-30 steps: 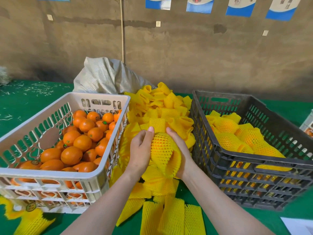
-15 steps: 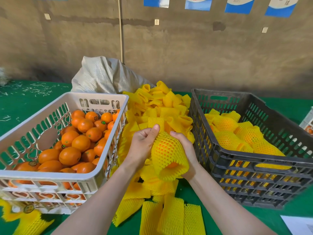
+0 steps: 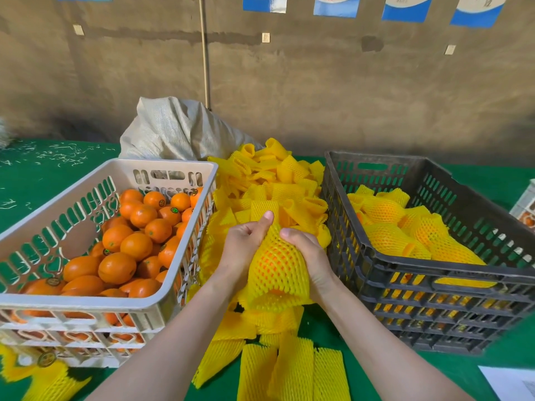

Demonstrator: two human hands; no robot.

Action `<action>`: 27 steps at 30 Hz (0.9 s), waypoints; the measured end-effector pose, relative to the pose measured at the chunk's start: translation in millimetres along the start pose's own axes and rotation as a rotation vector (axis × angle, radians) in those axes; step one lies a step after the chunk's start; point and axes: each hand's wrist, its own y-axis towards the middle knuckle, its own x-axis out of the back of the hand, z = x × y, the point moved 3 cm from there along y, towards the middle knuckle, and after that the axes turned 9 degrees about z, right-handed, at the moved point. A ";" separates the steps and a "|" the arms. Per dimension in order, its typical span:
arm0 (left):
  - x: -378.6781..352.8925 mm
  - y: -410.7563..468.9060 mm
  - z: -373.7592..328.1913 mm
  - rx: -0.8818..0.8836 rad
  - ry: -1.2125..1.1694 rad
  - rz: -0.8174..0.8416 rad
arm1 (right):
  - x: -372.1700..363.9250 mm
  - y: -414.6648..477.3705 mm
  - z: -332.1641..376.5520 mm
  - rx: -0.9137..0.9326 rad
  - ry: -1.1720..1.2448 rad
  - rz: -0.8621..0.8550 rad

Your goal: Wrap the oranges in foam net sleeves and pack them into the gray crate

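Between the two crates, both my hands hold one orange inside a yellow foam net sleeve. My left hand grips its left side with the thumb up on the net's top. My right hand grips the right side. The orange shows through the stretched mesh. The gray crate stands to the right and holds several wrapped oranges. A white crate on the left is full of bare oranges.
A heap of loose yellow foam sleeves lies between the crates, with flat sleeves nearer me on the green table. A gray sack sits behind the white crate. White paper lies at the lower right.
The net has been pulled further down over the orange. Both hands have closed in on the sleeve's top, the left thumb now pressing on it.
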 end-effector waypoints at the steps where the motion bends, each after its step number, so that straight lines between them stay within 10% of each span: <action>1: 3.3 1.3 2.1 0.020 0.027 -0.046 | 1.6 -1.0 0.8 0.038 -0.031 -0.034; 7: -6.2 -12.9 8.3 0.474 -0.294 0.298 | 8.1 -2.8 5.1 0.334 -0.457 -0.234; 19: -11.5 -4.4 -2.3 0.178 -0.132 0.069 | 8.4 -11.3 -14.2 0.013 -0.015 -0.120; 27: -38.5 5.4 -33.3 0.068 -0.288 0.165 | 20.4 -15.1 28.0 0.215 -0.452 -0.112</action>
